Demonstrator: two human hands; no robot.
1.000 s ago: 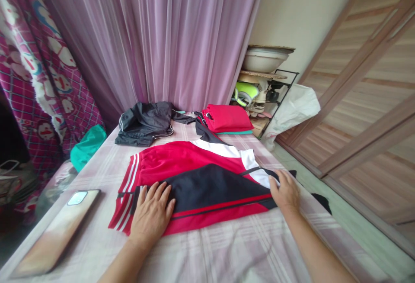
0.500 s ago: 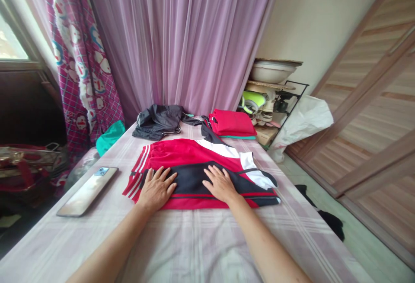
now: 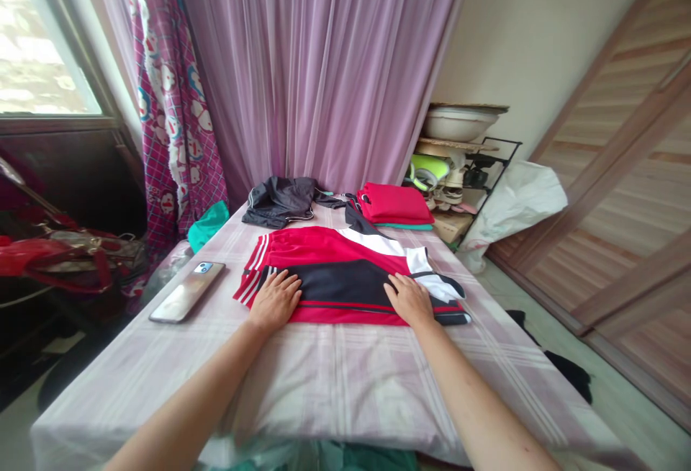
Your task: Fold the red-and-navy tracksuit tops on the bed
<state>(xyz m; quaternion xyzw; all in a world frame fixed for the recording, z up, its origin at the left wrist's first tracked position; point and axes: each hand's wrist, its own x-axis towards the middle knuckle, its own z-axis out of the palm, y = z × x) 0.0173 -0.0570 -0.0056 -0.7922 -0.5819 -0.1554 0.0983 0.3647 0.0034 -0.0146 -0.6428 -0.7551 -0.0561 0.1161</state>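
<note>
A red, navy and white jacket (image 3: 345,280) lies partly folded on the table, its striped hem to the left. My left hand (image 3: 277,299) rests on the jacket near that striped end, fingers spread and flat. Toward the other end, my right hand (image 3: 409,299) lies flat on the navy and red part, with its fingers stretched out. Neither hand grips the cloth. Behind the jacket are a crumpled dark garment (image 3: 281,201) and a folded red garment (image 3: 394,203) on top of something green.
A phone (image 3: 186,293) lies on the plaid tablecloth (image 3: 335,377) at the left. Beyond the table's right side stand a rack (image 3: 499,176) with shoes and a basin (image 3: 461,123), a white sack (image 3: 526,201) and wooden wardrobe doors (image 3: 620,190). Purple curtains (image 3: 318,60) hang behind.
My right hand has slid to the right along the jacket, so my hands are farther apart. The view has shifted, and the table's front edge now shows.
</note>
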